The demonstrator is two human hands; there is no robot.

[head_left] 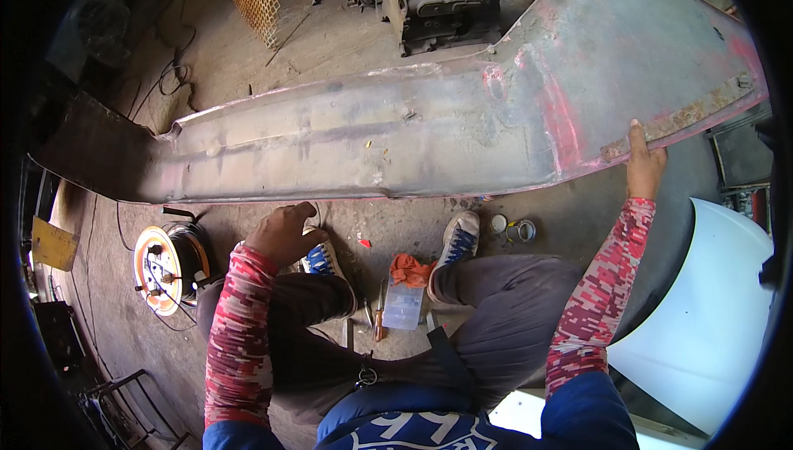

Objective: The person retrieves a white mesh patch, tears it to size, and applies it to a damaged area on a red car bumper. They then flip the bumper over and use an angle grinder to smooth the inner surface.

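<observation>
A long, worn car bumper (330,136) spans the view in front of me, dull grey with patches of pink and a rusty strip (702,107) along its right edge. My right hand (647,165) grips its near edge at the right, one digit on top and the others partly hidden. Just below the near edge, left of the middle, is my left hand (285,234). Its fingers are bent and apart from the thumb, and nothing shows between them. Whether a fingertip touches the bumper I cannot tell.
An orange-rimmed cable reel (161,272) stands left of my feet. Between my legs lie an orange cloth (410,271), a clear plastic box (402,307) and a screwdriver (379,322). Small cans (520,231) sit by my right shoe. An engine block (442,4) stands beyond; a white panel (702,310) lies right.
</observation>
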